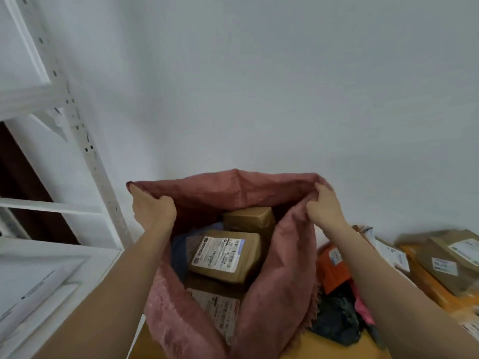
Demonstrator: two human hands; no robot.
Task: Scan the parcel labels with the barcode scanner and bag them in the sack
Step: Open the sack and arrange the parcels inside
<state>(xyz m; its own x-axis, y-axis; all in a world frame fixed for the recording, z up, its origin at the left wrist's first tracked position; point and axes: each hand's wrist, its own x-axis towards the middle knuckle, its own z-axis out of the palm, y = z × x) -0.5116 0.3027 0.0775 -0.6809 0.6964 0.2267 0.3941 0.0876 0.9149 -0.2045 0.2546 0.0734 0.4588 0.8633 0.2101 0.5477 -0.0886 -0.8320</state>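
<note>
Head view: pink woven sack (272,268) held open at its rim, left hand (153,208) and right hand (324,206) each clenched on the fabric; inside, labelled brown parcel (225,257), print too blurred to read, plain brown parcel (248,218) behind, third label low and partly hidden. Alongside: white metal shelving (77,125) left; orange parcel (331,265), brown boxes (451,260) right, cut off by frame edge.
</note>
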